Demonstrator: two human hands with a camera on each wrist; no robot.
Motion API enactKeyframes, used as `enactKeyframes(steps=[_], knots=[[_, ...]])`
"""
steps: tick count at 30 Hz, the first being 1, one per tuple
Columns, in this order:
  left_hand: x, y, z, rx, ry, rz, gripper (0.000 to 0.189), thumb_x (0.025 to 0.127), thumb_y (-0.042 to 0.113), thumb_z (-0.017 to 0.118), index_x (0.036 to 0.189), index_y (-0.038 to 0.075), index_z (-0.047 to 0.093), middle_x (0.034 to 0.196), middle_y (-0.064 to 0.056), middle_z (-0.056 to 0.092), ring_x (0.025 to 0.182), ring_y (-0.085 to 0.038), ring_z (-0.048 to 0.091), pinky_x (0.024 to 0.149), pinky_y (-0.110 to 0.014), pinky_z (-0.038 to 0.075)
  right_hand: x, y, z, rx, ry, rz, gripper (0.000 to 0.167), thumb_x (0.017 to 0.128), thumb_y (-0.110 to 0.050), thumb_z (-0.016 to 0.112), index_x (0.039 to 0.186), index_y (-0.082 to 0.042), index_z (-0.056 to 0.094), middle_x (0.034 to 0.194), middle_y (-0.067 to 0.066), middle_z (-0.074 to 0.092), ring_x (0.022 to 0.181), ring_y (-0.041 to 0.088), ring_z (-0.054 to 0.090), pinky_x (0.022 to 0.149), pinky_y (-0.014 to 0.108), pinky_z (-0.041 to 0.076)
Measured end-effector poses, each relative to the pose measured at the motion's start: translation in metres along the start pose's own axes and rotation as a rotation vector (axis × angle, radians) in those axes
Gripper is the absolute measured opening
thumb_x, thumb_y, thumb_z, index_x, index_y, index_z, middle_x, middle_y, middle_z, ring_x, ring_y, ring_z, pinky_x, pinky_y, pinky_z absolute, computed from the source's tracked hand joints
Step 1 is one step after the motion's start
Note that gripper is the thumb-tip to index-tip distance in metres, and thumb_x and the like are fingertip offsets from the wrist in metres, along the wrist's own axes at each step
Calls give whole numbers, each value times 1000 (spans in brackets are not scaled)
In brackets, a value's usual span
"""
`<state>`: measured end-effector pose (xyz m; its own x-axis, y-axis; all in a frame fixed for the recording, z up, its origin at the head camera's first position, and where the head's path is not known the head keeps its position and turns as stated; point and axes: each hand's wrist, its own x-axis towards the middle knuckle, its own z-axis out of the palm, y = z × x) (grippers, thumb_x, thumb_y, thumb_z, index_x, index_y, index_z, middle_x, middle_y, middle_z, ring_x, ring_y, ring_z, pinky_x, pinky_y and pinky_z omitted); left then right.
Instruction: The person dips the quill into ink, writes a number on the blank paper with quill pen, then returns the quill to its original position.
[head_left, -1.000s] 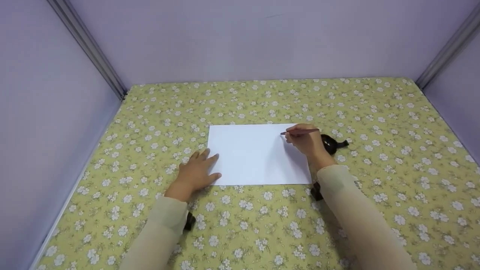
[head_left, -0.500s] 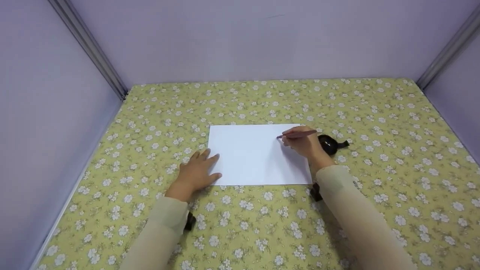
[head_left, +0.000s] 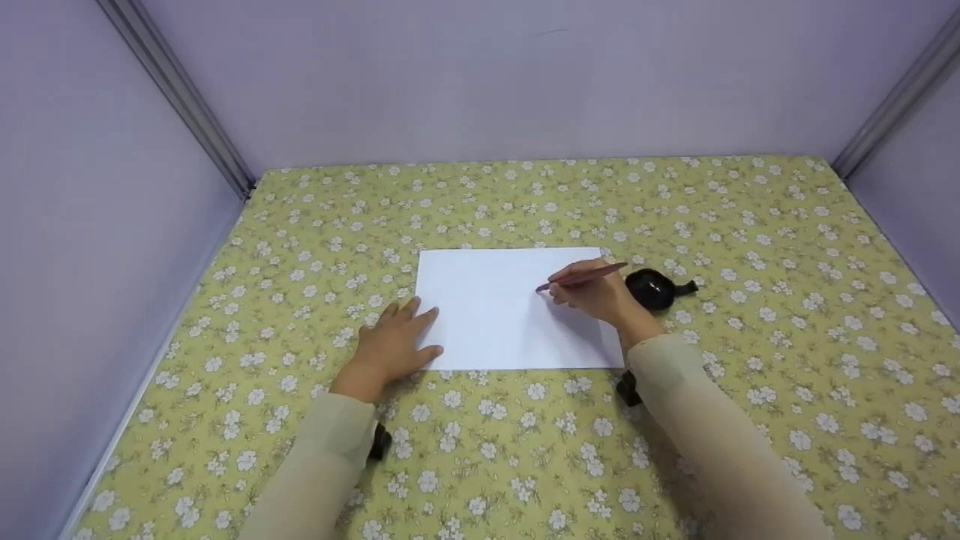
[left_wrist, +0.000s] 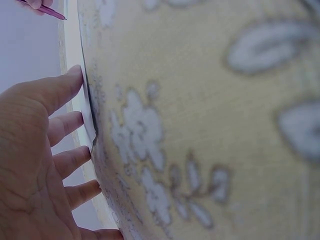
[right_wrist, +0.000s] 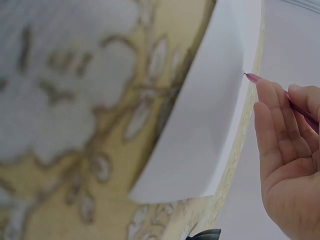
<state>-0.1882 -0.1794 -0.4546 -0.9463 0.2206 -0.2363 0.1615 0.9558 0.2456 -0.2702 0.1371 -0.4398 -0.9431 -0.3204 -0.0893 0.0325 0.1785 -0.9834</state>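
A white sheet of paper (head_left: pixel 480 307) lies flat on the flowered cloth. My left hand (head_left: pixel 394 343) rests with spread fingers at the sheet's left edge, thumb and index finger over the paper. In the left wrist view the fingertips (left_wrist: pixel 75 75) press along that edge. My right hand (head_left: pixel 592 292) pinches a dark red pen (head_left: pixel 589 276), its tip at the paper right of the middle. The right wrist view shows the pen's pointed tip (right_wrist: pixel 250 76) right at the sheet, with the fingers folded around the barrel. No marks show on the paper.
Just right of the paper sits a glossy black round object with a short spout or handle (head_left: pixel 651 290). The yellow flowered tablecloth (head_left: pixel 480 457) covers the table. Pale purple walls (head_left: pixel 480 82) enclose the back and sides.
My right hand has moved the pen left and toward me across the paper, uncovering more of the black object. My left hand has stayed in place.
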Motion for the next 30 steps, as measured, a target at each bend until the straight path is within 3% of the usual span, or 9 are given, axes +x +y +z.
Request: enactKeyframes(steps=[4, 10, 22, 30], knots=[[0, 0, 0, -8, -6, -5, 65, 95, 49, 51, 151, 23, 31, 158, -8, 16, 141, -38, 12, 98, -73, 21, -3, -2, 2, -147, -24, -15, 19, 85, 2, 69, 100, 13, 67, 87, 14, 70, 67, 15, 67, 56, 22, 52], [0, 0, -1, -18, -8, -4, 65, 95, 49, 51, 151, 23, 31, 158, -8, 15, 142, -38, 11, 99, -73, 20, -6, -2, 4, -267, -78, -70, 16, 86, -3, 69, 98, 8, 70, 88, 18, 71, 72, 20, 69, 59, 23, 53], [-1, 1, 0, -29, 3, -7, 65, 95, 48, 52, 151, 22, 32, 157, -10, 16, 142, -38, 10, 99, -73, 18, -12, 0, 5, -276, -190, -160, 19, 87, -3, 69, 100, 11, 69, 88, 24, 69, 81, 38, 68, 61, 28, 56], [-1, 1, 0, -24, 1, -6, 65, 95, 49, 51, 151, 22, 31, 157, -9, 16, 142, -38, 10, 100, -72, 18, -19, 2, 4, -266, -244, -151, 18, 88, -4, 68, 100, 9, 69, 89, 21, 70, 81, 32, 69, 63, 27, 56]])
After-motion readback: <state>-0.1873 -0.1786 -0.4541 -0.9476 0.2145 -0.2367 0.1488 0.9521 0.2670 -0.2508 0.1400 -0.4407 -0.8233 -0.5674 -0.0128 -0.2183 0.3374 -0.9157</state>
